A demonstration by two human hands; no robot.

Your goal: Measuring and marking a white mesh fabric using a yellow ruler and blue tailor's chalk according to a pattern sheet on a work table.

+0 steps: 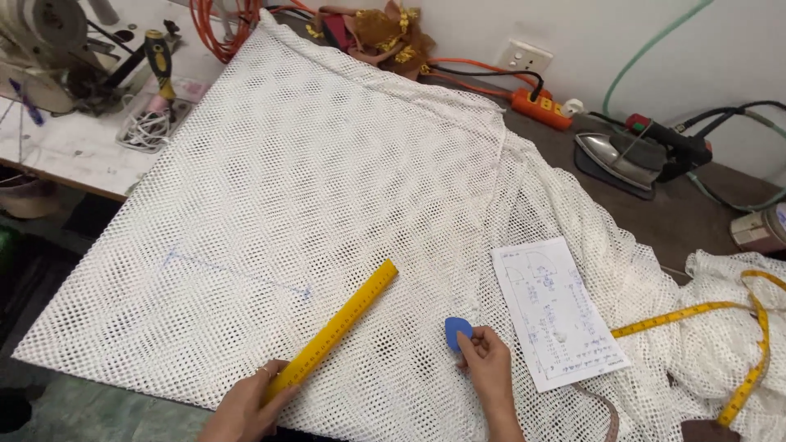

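Both forearms run off the bottom edge, and the left hand (246, 405) is partly cut there. Its fingers cover the near end of the yellow ruler (334, 329). The sewing machine (49, 45) is cropped at the top-left corner. The writing on the paper sheet (559, 311) is too small to read. The measuring tape (720, 327) leaves the right edge, and the mesh fabric (311, 180) hides most of the tabletop (688, 217).

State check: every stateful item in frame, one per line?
white mesh fabric: spread flat on the table, faint blue line marked.
yellow ruler: lying on the mesh, near end under the left hand.
blue chalk: pinched in the right hand, tip on the mesh.
paper sheet: flat, face up.
tape measure: unrolled, loose.
iron: resting flat on its pad.
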